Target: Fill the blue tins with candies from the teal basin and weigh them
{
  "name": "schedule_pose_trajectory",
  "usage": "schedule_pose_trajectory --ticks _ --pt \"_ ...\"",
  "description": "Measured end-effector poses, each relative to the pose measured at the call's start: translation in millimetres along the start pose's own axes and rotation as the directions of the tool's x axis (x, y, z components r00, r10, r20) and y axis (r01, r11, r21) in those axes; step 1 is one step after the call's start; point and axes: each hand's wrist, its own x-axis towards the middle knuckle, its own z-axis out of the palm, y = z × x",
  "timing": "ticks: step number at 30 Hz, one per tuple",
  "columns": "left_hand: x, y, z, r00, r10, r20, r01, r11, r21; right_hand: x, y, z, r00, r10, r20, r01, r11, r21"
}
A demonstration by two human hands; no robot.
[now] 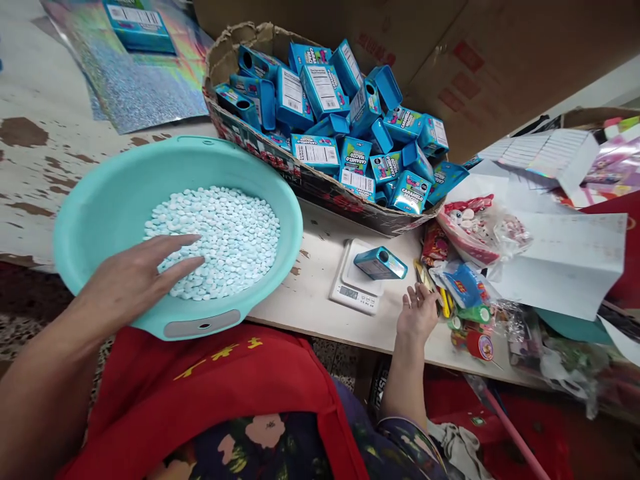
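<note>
My left hand (133, 277) is over the turquoise basin (105, 193), its fingers apart above the pale round candies (225, 240) and holding nothing. A small blue tin (377, 264) lies on a white digital scale (356, 293), whose display is lit. Just right of the scale, my right hand (419, 313) is palm up with its fingers spread and nothing in them. Behind the scale, a cut-down cardboard box (320, 183) holds many blue tins (325, 90).
Shiny holographic film (150, 87) with a blue packet lies at the back left. Right of my right hand are candy wrappers (465, 283), a bag of red and white sweets (485, 230) and white paper (565, 260). A large cardboard sheet (450, 60) stands behind.
</note>
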Motion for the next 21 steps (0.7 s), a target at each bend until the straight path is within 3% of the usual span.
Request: schedule_pose_trajectory --ticks 8,13,15,18,21 --pt "-2.2 -2.1 1.4 0.996 0.049 0.076 -0.055 0.995 0.087 -7.7 -10.1 19.2 0.989 -0.129 0.066 0.132 0.99 -0.04" --pt "-0.4 2.8 -2.5 0.984 0.024 0.175 -0.048 0.99 0.136 -12.3 -5.8 27.8 0.907 -0.343 0.244 0.371 0.925 -0.081" --pt "2.2 8.6 -3.1 0.954 0.004 0.299 -0.074 0.972 0.222 -10.0 -2.3 32.1 0.878 -0.333 0.345 0.398 0.907 -0.137" --pt "7.1 19.3 -3.8 0.865 0.043 0.499 -0.224 0.924 0.309 -5.8 -0.3 40.0 0.862 -0.294 0.413 0.404 0.891 -0.207" --pt "11.9 26.6 -7.1 0.821 0.085 0.565 -0.314 0.893 0.321 -6.5 -5.5 49.8 0.844 -0.352 0.404 0.467 0.854 -0.231"
